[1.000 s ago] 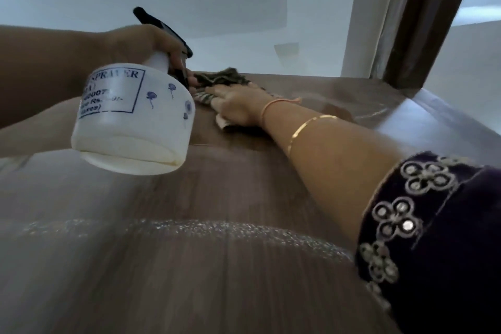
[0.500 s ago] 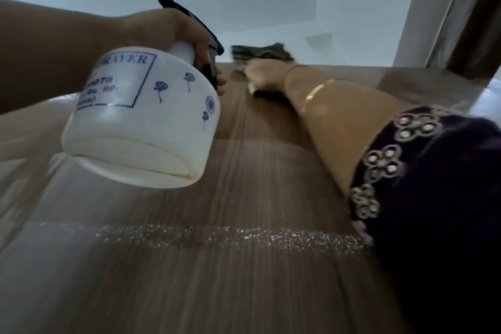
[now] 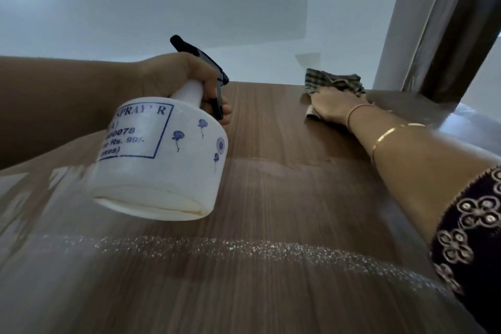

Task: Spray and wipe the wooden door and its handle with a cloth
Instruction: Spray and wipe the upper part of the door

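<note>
1. Wooden door is seen from below. The cloth is pressed to its top edge, near the frame on the right.
2. Cloth has been carried rightward along that edge in the last half second, so the top strip is judged nearly wiped.
3. Right hand is laid flat on the cloth. Left hand is curled round the spray bottle, held off the door.
4. Handle not in view.
</note>
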The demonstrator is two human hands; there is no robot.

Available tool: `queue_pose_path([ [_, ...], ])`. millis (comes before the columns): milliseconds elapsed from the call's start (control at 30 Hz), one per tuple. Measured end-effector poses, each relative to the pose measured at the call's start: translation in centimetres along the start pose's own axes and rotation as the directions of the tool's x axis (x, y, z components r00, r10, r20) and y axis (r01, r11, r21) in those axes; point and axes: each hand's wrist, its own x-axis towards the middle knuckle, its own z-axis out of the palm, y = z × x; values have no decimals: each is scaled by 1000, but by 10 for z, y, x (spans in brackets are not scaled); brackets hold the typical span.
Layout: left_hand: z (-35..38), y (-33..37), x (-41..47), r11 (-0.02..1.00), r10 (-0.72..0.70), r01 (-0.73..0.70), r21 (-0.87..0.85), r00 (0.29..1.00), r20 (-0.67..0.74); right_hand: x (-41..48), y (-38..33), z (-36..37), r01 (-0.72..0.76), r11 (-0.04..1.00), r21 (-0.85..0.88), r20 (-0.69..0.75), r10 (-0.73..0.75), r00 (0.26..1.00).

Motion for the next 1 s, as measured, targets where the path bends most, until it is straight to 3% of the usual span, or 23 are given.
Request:
queue_pose_path([
  [100,7,-3,-12,1000,-20,21,-12,999,31,-42,-26,-3,57,998,35,-6,-57,998],
  [333,40,-12,-26,999,27,-26,-25,999,35,-91,-84,-1,398,913,89,64,-404,913],
  [467,54,-6,-30,999,13,-11,-33,999,53,-98,-63,-9,345,933,104,108,-355,929],
  [700,97,4,-34,994,60,-52,-97,995,82,-106,2,-16,52,995,81,90,-60,994],
  [900,149,33,-14,982,146,-133,-134,985,97,-121,5,-13,126,989,73,54,-130,990],
  [1000,173,58,-4,984,160,-150,-101,981,105,-135,19,-33,160,987,28,134,-163,978],
])
